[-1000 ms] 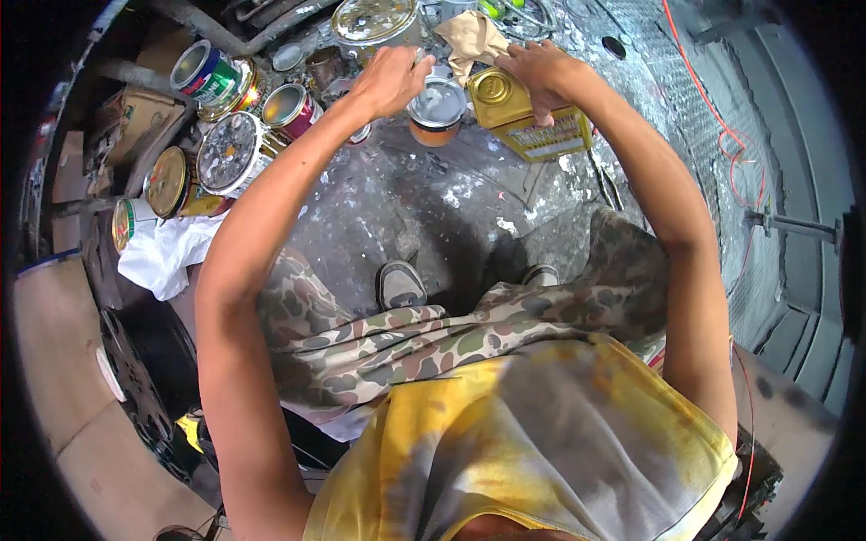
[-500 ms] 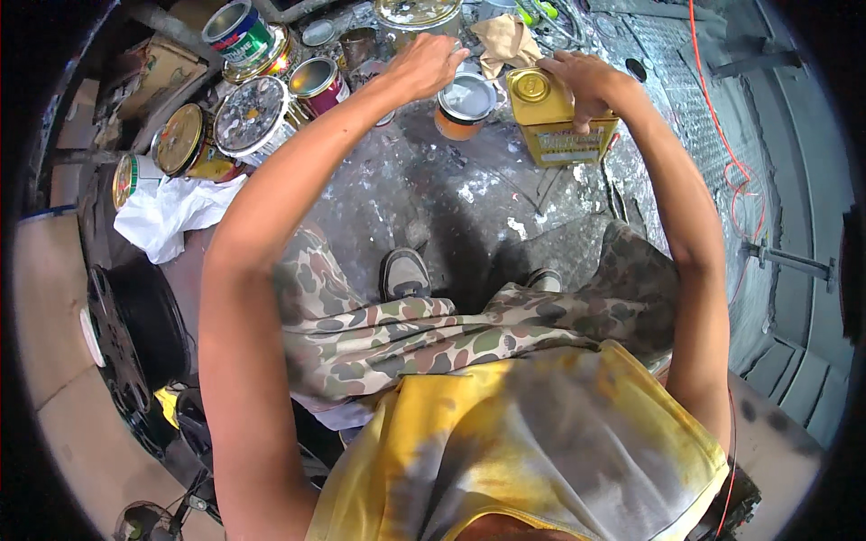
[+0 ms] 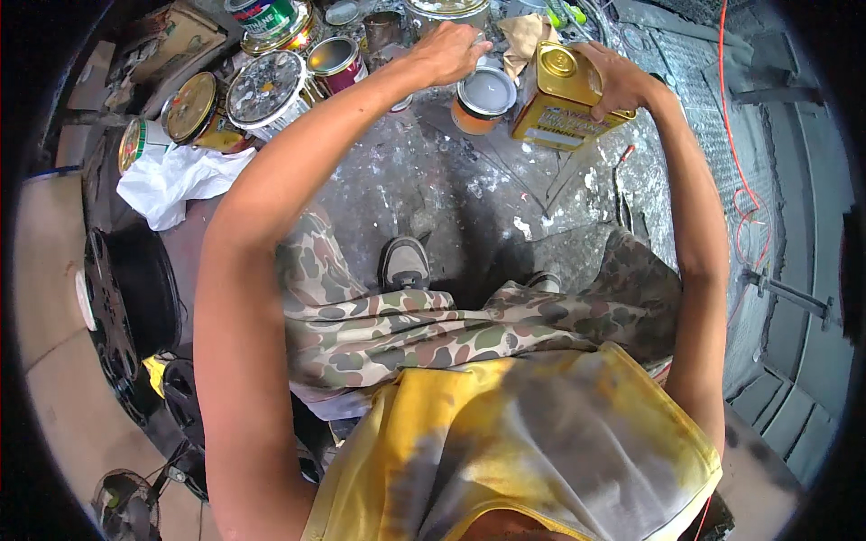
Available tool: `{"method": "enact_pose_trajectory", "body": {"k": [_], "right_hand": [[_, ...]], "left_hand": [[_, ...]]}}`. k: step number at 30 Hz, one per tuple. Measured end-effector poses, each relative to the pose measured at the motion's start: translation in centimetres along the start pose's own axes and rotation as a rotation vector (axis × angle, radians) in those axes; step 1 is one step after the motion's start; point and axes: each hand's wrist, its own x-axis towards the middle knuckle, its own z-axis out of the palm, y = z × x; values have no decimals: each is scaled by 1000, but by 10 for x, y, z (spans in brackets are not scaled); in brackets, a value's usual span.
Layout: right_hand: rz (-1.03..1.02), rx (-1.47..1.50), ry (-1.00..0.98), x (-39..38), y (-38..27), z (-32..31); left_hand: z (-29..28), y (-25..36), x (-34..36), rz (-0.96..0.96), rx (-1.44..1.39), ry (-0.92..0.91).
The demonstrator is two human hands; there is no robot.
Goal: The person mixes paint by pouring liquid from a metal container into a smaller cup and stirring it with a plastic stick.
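My right hand [image 3: 622,79] is spread over the right side of the gold can [image 3: 564,110] at the upper centre-right of the frame, fingers across its top and thumb down the front, gripping it. The can leans a little, its round cap [image 3: 558,60] toward the top of the frame, and its front label carries several lines of bold lettering above a pale strip. My left hand [image 3: 445,54], at upper centre, has its fingers bent and bunched just above the tub [image 3: 475,117]; I cannot tell whether they pinch anything. The tub, orange below with a grey top, stands between my hands, just left of the gold can. Behind the two lies crumpled brown paper [image 3: 526,41]. At upper left, the green can [image 3: 262,18] shows white letters on a coloured band; the purple can [image 3: 341,77] is open, its label too small to read. Nearby are a pail [image 3: 266,87] with a paint-spattered lid and a white bag [image 3: 176,187]. My shoe [image 3: 404,261] rests mid-frame on the stained floor [image 3: 469,194].
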Motion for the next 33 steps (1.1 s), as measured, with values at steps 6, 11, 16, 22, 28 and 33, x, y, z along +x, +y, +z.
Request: {"method": "enact_pose_trajectory", "body": {"k": [6, 11, 16, 22, 28, 33], "right_hand": [[-10, -18, 98, 3, 36, 9], [-76, -49, 162, 7, 53, 10], [-40, -41, 121, 8, 56, 1], [17, 33, 131, -3, 47, -2], [94, 224, 346, -31, 60, -24], [295, 521, 580, -82, 166, -12]], "left_hand": [[2, 7, -1, 32, -39, 43], [-4, 5, 3, 109, 10, 74], [-15, 11, 7, 131, -5, 9], [-19, 22, 17, 157, -36, -36], [-27, 34, 21, 125, 124, -103], [-33, 56, 24, -36, -177, -259]]}}
